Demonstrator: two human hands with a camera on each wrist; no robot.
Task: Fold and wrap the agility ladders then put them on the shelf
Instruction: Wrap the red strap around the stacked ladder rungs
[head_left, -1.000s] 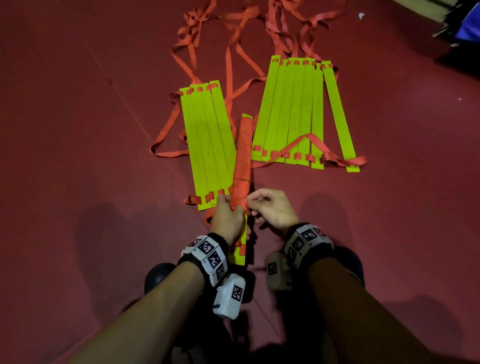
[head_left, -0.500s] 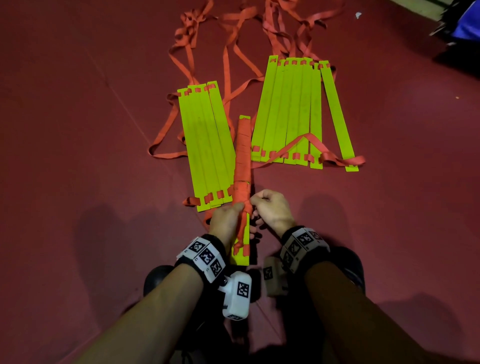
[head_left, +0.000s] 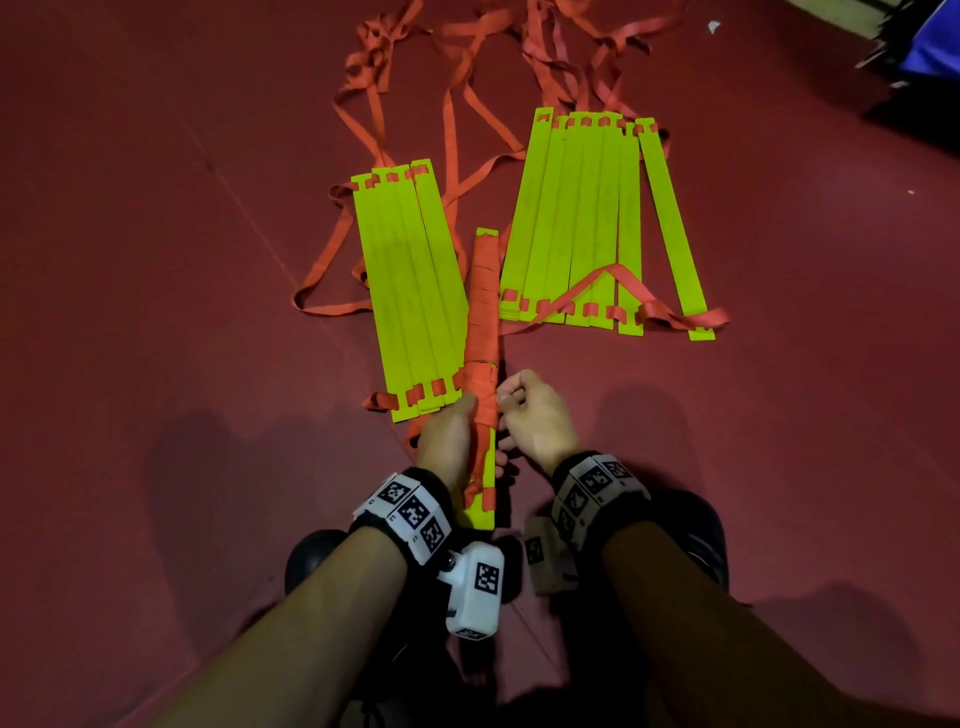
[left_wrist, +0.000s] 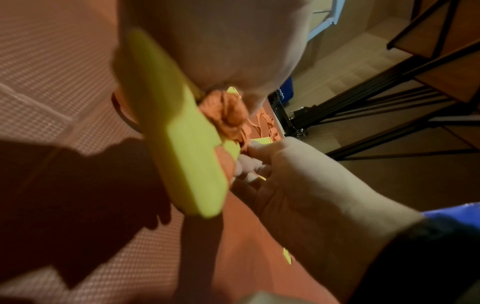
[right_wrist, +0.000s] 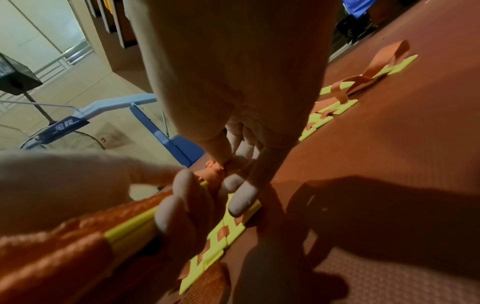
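On the red floor (head_left: 156, 260), left hand (head_left: 447, 441) gripping the wrapped ladder bundle (head_left: 483, 312), right hand (head_left: 535, 415) pinching its strap should cinch tight, judging.

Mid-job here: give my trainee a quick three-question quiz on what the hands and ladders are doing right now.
1. True or false: the left hand grips the wrapped ladder bundle.
2. What does the right hand pinch? A) a loose yellow rung B) the orange strap at the bundle C) nothing
3. How many unwrapped yellow rung stacks lie flat on the red floor?

Key: 1 true. 2 B. 3 two: the left rung stack and the right rung stack.
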